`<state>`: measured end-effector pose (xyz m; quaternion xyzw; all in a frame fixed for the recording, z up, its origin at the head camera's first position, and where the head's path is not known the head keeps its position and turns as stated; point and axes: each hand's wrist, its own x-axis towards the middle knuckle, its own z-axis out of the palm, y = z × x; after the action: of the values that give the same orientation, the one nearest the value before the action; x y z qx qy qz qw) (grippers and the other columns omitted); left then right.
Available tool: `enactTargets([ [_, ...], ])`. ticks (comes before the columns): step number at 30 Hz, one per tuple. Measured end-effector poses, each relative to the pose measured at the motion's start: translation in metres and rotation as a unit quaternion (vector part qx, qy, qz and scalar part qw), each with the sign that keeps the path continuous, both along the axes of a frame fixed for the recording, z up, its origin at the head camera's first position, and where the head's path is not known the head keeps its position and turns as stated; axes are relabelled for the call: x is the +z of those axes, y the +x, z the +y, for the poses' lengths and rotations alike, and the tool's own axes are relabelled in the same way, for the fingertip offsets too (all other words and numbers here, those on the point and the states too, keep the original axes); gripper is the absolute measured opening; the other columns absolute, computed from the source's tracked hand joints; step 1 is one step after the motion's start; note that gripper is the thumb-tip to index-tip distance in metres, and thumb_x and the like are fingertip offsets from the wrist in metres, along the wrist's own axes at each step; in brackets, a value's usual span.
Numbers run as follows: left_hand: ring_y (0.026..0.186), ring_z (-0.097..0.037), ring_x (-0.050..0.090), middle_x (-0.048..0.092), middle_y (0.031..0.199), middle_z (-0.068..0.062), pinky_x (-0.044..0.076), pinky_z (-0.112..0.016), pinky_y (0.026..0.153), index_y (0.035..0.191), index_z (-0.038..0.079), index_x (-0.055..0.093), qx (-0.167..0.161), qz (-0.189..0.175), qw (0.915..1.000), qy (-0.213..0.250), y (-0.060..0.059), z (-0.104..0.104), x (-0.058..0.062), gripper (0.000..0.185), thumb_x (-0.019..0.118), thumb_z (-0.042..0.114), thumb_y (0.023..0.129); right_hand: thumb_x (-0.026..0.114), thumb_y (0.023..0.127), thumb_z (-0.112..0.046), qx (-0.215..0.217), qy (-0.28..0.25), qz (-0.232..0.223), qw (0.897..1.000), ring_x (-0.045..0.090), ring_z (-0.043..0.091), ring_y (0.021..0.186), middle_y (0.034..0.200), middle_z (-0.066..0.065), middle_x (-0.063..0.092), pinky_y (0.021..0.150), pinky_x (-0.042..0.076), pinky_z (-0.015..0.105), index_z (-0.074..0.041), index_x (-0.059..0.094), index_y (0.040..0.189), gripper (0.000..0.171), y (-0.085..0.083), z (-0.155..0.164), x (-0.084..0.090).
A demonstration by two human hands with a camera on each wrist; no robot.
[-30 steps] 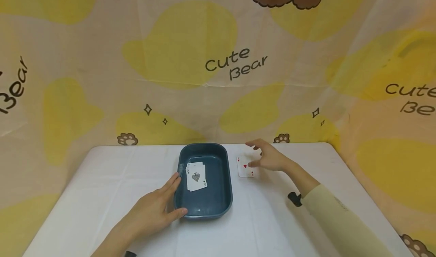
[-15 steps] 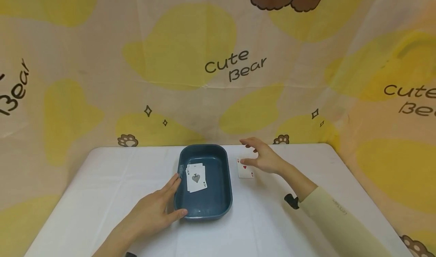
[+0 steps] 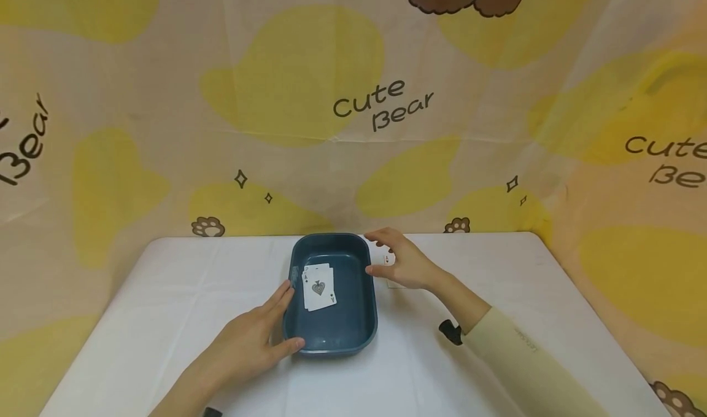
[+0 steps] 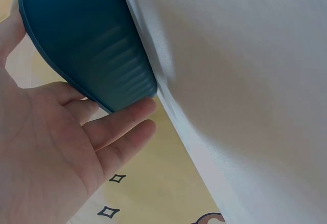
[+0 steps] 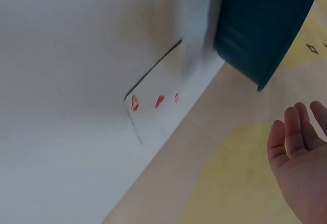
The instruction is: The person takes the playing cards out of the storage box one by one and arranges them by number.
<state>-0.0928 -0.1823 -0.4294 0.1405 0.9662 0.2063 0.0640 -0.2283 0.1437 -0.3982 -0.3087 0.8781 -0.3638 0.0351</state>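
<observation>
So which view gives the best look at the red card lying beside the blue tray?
The right wrist view: the red card lies flat on the white table, fully visible with its red marks. In the head view the right hand hides all but a corner. The left wrist view shows only the tray, no card.

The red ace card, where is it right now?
In the head view the red ace card lies on the white table, right of the blue tray, mostly hidden under the right hand.

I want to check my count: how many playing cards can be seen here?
3, perhaps: the ace of spades in the blue tray, another card peeking from under it, and the heart card on the table under the right hand. More may be hidden.
</observation>
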Motion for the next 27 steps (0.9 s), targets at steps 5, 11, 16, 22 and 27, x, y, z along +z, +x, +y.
enactTargets([
  [5,0.134,-0.041,0.058,0.025,0.173,0.000,0.050,-0.061,0.103,0.165,0.013,0.033,0.000,-0.003,1.0000,0.002,0.000,0.000,0.000,0.100,0.070,0.067,0.090,0.081,0.090,-0.024,0.013,-0.008,0.006,1.000,0.056,0.034,0.127,0.144,0.015,0.056,0.104,0.047,0.053,-0.002,0.055,0.149,0.068,0.003,-0.012,-0.004],
  [11,0.135,-0.041,0.057,0.025,0.173,0.000,0.050,-0.062,0.103,0.166,0.013,0.032,0.001,-0.007,1.0000,0.000,-0.001,-0.001,-0.001,0.101,0.069,0.069,0.090,0.081,0.090,-0.028,0.012,0.015,-0.003,1.000,0.052,0.035,0.135,0.148,0.013,0.053,0.112,0.043,0.055,-0.005,0.055,0.150,0.069,0.008,-0.025,-0.006],
  [16,0.134,-0.041,0.058,0.027,0.172,-0.002,0.050,-0.062,0.102,0.166,0.014,0.032,0.004,-0.014,0.9999,-0.002,-0.002,0.000,0.000,0.102,0.070,0.069,0.089,0.079,0.090,-0.035,0.007,0.052,-0.003,0.999,0.045,0.036,0.145,0.158,0.015,0.046,0.116,0.037,0.061,-0.010,0.054,0.152,0.072,0.011,-0.037,-0.008],
  [22,0.134,-0.041,0.058,0.026,0.172,-0.001,0.050,-0.062,0.102,0.166,0.014,0.032,0.004,-0.014,0.9999,-0.002,-0.002,0.000,0.001,0.102,0.069,0.069,0.089,0.077,0.091,-0.036,0.023,0.066,0.000,0.998,0.045,0.034,0.145,0.160,0.013,0.045,0.115,0.039,0.061,-0.010,0.052,0.154,0.073,0.014,-0.051,-0.010],
  [27,0.133,-0.041,0.058,0.026,0.172,-0.001,0.050,-0.063,0.102,0.166,0.014,0.032,0.005,-0.011,0.9999,-0.002,-0.002,0.000,-0.001,0.101,0.068,0.070,0.090,0.077,0.091,-0.035,0.030,0.070,-0.004,0.997,0.045,0.033,0.146,0.160,0.013,0.044,0.116,0.038,0.059,-0.009,0.051,0.154,0.073,0.013,-0.060,-0.017],
])
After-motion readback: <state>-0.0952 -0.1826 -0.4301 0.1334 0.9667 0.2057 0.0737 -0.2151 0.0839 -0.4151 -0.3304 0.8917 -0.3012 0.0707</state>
